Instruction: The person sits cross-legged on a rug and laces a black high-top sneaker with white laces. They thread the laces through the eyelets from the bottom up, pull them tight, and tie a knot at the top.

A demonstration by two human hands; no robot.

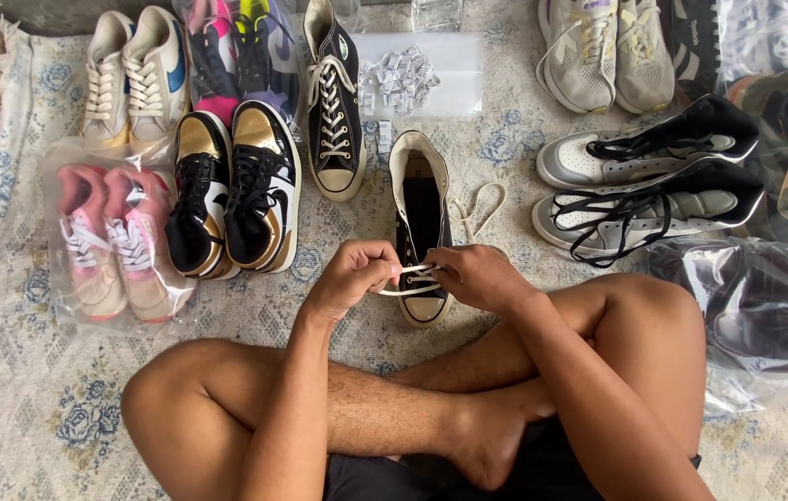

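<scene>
On the far left of the patterned rug (32, 371), a pair of pink sneakers (106, 241) lies sealed in a clear plastic bag, with a white pair with blue side marks (134, 79) beyond it. Just right of the pink ones stand the black, white and gold high-tops (236, 190), and farther off a single black canvas high-top with white laces (333, 111), fully laced, beside a flat bag of small white packets (403, 74).

Near the middle, in front of my crossed legs, stands the black canvas high-top I am lacing (422, 218), toe toward me. My left hand (352, 274) pinches the white shoelace (412, 278) on the left side of the toe end, fingers closed on it. My right hand (482, 278) grips the same lace from the right, and the two hands almost meet over the lowest eyelets. A loose loop of lace trails onto the rug to the shoe's right.

Right of that lie two grey and black high-tops (644, 181) with slack black laces, grey runners (598, 51) beyond them, and more bagged shoes (765, 297) at the right edge.

I judge the risk is uneven ends: pulling harder with one hand would drag the lace through and leave one side short. The trailing loop could also twist or snag, and the unweighted shoe may tip if I tug sideways.
</scene>
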